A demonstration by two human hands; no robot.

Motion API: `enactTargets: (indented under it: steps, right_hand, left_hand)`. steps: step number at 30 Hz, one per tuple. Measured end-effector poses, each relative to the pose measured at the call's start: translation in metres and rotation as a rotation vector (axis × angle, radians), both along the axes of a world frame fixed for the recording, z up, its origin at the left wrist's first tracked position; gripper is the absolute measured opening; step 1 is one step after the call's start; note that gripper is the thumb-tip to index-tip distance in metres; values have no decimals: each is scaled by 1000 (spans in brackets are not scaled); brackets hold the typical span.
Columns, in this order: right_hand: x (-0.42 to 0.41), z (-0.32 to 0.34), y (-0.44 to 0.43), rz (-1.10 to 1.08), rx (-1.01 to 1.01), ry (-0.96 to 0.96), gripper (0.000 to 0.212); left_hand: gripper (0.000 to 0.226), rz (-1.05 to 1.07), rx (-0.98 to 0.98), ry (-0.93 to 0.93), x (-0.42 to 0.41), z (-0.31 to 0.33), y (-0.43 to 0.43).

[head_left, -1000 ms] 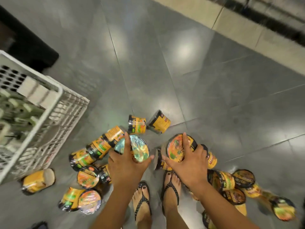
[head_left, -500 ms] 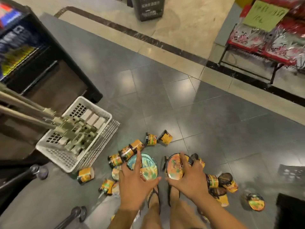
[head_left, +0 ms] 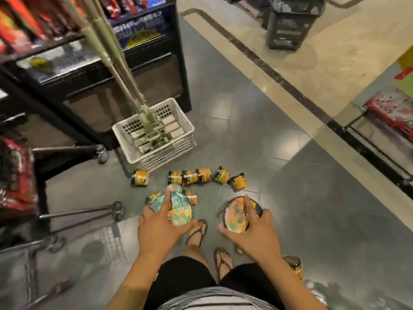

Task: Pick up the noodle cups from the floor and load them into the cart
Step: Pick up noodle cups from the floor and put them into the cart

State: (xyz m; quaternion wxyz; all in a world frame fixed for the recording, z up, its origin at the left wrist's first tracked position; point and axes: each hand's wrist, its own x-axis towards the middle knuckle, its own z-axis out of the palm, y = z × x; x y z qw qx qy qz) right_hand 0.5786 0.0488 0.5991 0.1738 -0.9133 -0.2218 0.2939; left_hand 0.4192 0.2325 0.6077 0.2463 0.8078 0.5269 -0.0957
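Gripping one noodle cup (head_left: 180, 209) in the left hand (head_left: 161, 229), a second noodle cup (head_left: 235, 217) in the right hand (head_left: 253, 232), lids up. Leftward of both, nearer the left hand: the cart (head_left: 105, 242). Ahead on the floor (head_left: 290, 198): loose cups (head_left: 196, 175).

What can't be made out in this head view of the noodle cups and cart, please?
Head view only:
Cart: cut by the left edge, blurred; contents unseen.
Floor cup: partly hidden behind the right forearm.
White basket contents: blurred, under pole heads.
Cup labels: text too small.
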Motion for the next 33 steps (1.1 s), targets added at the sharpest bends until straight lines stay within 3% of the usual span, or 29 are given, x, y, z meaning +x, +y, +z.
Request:
enactTargets:
  steps: [8,17,29,33]
  right_hand:
    - [-39,18,-26,208,-8,115,115]
    - [-114,33,41,475,-34,99,121]
    - [-337,44,169,817,-9,103,124]
    - [-407,48,199,884,34,168,115]
  left_hand:
    - [124,262,-72,-58,-92,11,-67]
    - [118,640,-6,-110,-218,28,-64]
    - [119,930,61,-166,-457,40,-46]
    - [118,1000,112,-152,-524,50,-34]
